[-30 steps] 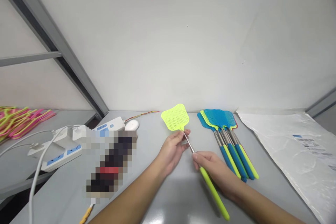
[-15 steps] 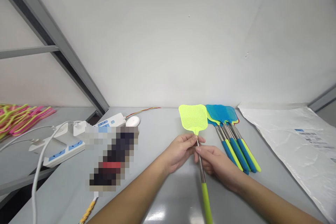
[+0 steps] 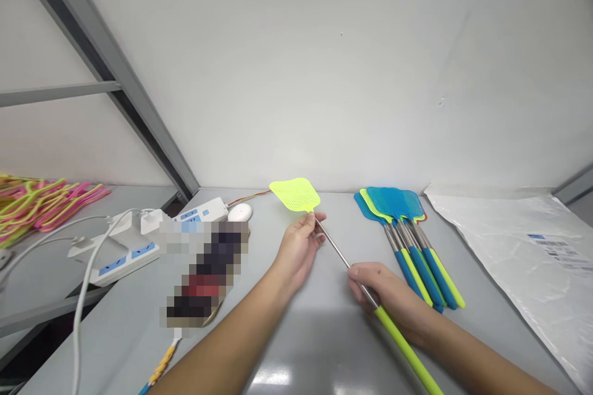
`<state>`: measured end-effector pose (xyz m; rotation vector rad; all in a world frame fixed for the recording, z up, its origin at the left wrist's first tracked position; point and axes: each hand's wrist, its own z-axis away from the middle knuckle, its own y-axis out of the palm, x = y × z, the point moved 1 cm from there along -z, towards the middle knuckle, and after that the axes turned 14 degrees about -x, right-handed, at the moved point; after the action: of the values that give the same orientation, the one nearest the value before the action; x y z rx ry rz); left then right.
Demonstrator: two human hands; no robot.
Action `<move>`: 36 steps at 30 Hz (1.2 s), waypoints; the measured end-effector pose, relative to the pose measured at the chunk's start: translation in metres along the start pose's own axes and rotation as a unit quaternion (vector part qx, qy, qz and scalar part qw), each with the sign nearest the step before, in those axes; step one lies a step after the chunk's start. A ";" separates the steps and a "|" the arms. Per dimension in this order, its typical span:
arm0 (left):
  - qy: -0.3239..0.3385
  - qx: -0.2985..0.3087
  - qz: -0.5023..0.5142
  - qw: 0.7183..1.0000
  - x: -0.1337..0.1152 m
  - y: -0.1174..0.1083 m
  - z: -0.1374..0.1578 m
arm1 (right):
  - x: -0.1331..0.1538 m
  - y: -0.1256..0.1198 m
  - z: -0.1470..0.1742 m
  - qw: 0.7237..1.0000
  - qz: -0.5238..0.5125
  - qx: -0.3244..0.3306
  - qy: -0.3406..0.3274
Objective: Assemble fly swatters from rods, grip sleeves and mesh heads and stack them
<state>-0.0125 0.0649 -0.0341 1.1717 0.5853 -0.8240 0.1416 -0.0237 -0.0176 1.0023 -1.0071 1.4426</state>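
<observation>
A yellow-green fly swatter (image 3: pixel 296 195) with a perforated head and a thin metal rod slants across the table in front of me. My left hand (image 3: pixel 299 250) pinches it at the neck, just under the head. Farther down, my right hand (image 3: pixel 382 293) grips the metal rod above the green handle, whose lower end runs out of view. Beside my right hand lies a pile of fly swatters (image 3: pixel 396 203) with blue and yellow-green heads, metal rods and coloured handles.
A white plastic mailing bag (image 3: pixel 504 247) with a label covers the right side. To the left are power strips (image 3: pixel 125 259) with plugs and cables, a blurred-out phone-like object (image 3: pixel 206 278), a round white object (image 3: pixel 239 213) and pink-yellow cords (image 3: pixel 50 203).
The swatter's rod is longer, with my hands farther apart. My left hand and the head moved left, my right hand slid lower, and the swatter now slants more.
</observation>
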 end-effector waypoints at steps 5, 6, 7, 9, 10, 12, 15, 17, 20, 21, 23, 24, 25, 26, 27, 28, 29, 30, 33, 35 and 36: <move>0.041 0.018 -0.038 0.998 -0.008 0.001 0.008 | 0.000 0.003 0.002 1.000 -0.009 0.011 -0.006; 0.042 0.034 -0.058 0.997 -0.005 0.002 0.012 | -0.002 0.003 0.002 1.000 -0.010 0.006 -0.014; 0.036 0.056 -0.079 0.995 -0.001 0.004 0.017 | -0.004 0.003 0.002 1.000 -0.015 -0.001 -0.018; -0.003 0.123 -0.118 0.985 0.007 0.007 0.027 | -0.008 0.003 0.000 0.999 -0.039 -0.016 -0.011; -0.030 0.160 -0.130 0.978 0.011 0.009 0.032 | -0.010 0.002 -0.001 0.998 -0.054 -0.021 -0.003; -0.064 0.206 -0.136 0.967 0.016 0.010 0.038 | -0.013 0.001 -0.004 0.997 -0.074 -0.021 0.007; -0.038 0.190 -0.123 0.973 0.014 0.011 0.038 | -0.012 0.000 -0.006 0.996 -0.088 0.002 0.009; -0.013 0.153 -0.095 0.984 0.009 0.011 0.035 | -0.010 0.001 -0.006 0.994 -0.107 0.019 0.017; 0.016 0.107 -0.071 0.992 0.000 0.011 0.031 | -0.006 0.002 -0.004 0.991 -0.129 0.042 0.022; 0.028 0.097 -0.070 0.992 -0.003 0.011 0.031 | -0.005 0.002 -0.003 0.990 -0.130 0.051 0.016; 0.046 0.084 -0.068 0.993 -0.006 0.012 0.031 | -0.003 0.002 -0.002 0.990 -0.123 0.066 -0.002; 0.052 0.079 -0.063 0.994 -0.007 0.012 0.032 | -0.002 0.002 -0.002 0.991 -0.117 0.068 -0.009; 0.056 0.074 -0.060 0.994 -0.007 0.012 0.032 | -0.001 0.001 -0.001 0.992 -0.109 0.066 -0.014; 0.058 0.070 -0.059 0.994 -0.007 0.012 0.033 | 0.000 0.001 -0.001 0.993 -0.098 0.060 -0.018; 0.058 0.066 -0.061 0.994 -0.006 0.012 0.033 | 0.001 0.000 -0.001 0.995 -0.085 0.054 -0.025; 0.058 0.064 -0.063 0.994 -0.005 0.012 0.034 | 0.001 -0.001 -0.001 0.996 -0.072 0.047 -0.032; 0.056 0.065 -0.069 0.994 -0.003 0.012 0.034 | 0.001 -0.001 -0.001 0.996 -0.061 0.043 -0.040; 0.053 0.068 -0.080 0.993 -0.001 0.012 0.036 | 0.001 -0.002 -0.001 0.997 -0.052 0.038 -0.047; 0.022 0.116 -0.136 0.984 0.007 0.014 0.042 | -0.002 -0.003 -0.003 0.997 -0.061 0.019 -0.050; 0.000 0.159 -0.165 0.973 0.011 0.016 0.047 | -0.005 -0.005 -0.006 0.996 -0.077 0.004 -0.040; -0.002 0.173 -0.169 0.970 0.012 0.018 0.049 | -0.007 -0.005 -0.008 0.996 -0.082 0.001 -0.036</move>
<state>0.0080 0.0182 -0.0189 1.4058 0.6663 -1.2561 0.1471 -0.0177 -0.0259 1.1196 -0.9522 1.2815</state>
